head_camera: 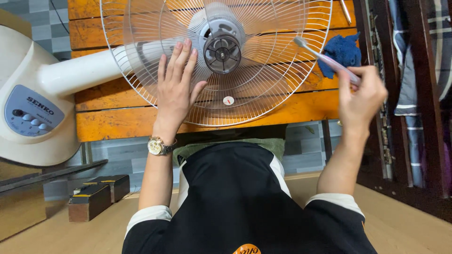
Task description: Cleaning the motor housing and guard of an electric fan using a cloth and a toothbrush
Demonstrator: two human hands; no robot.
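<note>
Fan grille held flat and brushed on an orange slatted bench.

A small round white sticker [228,100] with a red mark sits low on the wire fan grille [273,89]; the white fan base [28,84] carries a blue-grey oval control panel [29,113]. The left hand [176,91] lies spread, fingers flat on the grille. The right hand [360,96] pinches a toothbrush [325,59], bristles touching the grille's right rim, beside a blue cloth [343,51].
</note>
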